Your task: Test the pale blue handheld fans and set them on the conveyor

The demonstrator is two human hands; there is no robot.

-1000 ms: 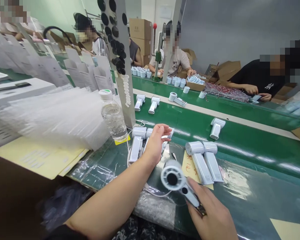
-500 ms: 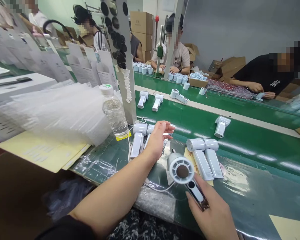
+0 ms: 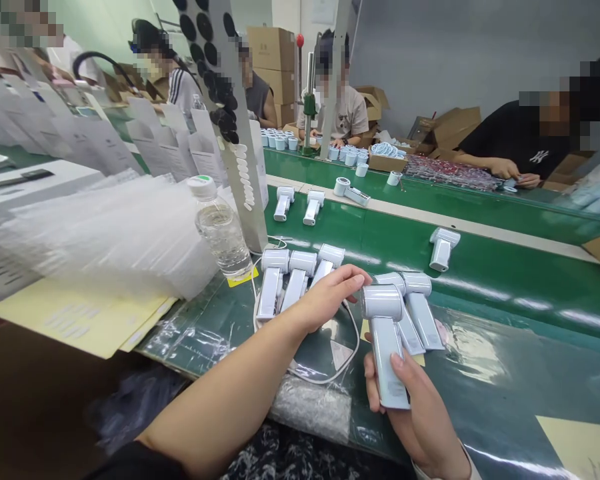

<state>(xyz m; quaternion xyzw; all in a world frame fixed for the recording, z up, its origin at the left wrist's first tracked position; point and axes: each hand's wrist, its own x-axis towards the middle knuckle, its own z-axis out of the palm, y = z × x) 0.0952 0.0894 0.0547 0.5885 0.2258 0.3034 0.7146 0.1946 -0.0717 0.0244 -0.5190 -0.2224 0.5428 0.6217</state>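
On the green assembly belt (image 3: 480, 293), the hands are apart; the right hand (image 3: 410, 413) grips a pale handheld fan (image 3: 385, 340) upright, seemingly for a look; the open left hand (image 3: 325, 300) rests just beside three lined-up fans (image 3: 295, 287), neatly within reach.

Passage beyond the left hand (image 3: 325, 300) is being blocked by three pale blue plastic handheld fans (image 3: 295, 280), and the right hand's (image 3: 410, 413) way forward by two more such fans (image 3: 417, 310), while room is being left across the glossy green conveyor belt (image 3: 505, 283) further right
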